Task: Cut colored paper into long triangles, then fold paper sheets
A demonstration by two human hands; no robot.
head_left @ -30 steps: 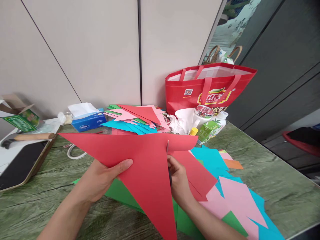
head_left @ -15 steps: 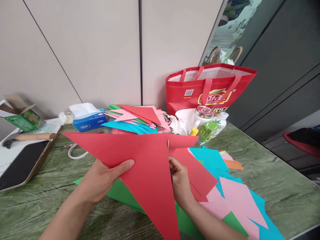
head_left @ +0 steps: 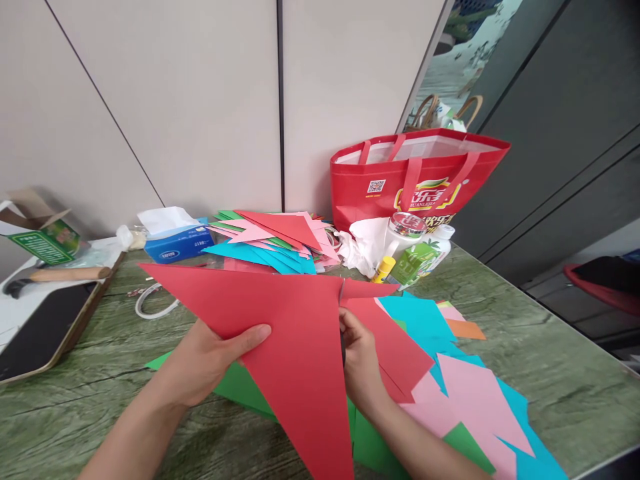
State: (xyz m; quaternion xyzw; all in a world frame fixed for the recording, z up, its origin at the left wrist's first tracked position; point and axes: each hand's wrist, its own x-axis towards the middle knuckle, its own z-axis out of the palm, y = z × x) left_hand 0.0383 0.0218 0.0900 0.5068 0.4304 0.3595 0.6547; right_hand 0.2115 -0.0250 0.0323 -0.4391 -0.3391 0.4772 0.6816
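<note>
A large red paper sheet (head_left: 295, 333) is held up over the green table (head_left: 540, 347). My left hand (head_left: 210, 360) grips its left part, thumb on top. My right hand (head_left: 357, 357) is closed on scissors (head_left: 341, 293), whose blade tip shows in a cut running up through the sheet; the handles are mostly hidden. To the right of the cut, a red strip (head_left: 385, 333) droops toward the table. Under the sheet lie green (head_left: 240, 387), pink (head_left: 475, 400) and blue (head_left: 425, 320) paper pieces.
A pile of cut coloured triangles (head_left: 270, 240) lies at the back, beside a blue tissue box (head_left: 173, 241). A red shopping bag (head_left: 415, 177), white bottles (head_left: 407, 233) and a glue stick (head_left: 384, 269) stand back right. A tray (head_left: 40, 327) sits at the left edge.
The red sheet has sunk slightly and shifted right. The cut has advanced to the sheet's top edge, and the right-hand strip hangs lower.
</note>
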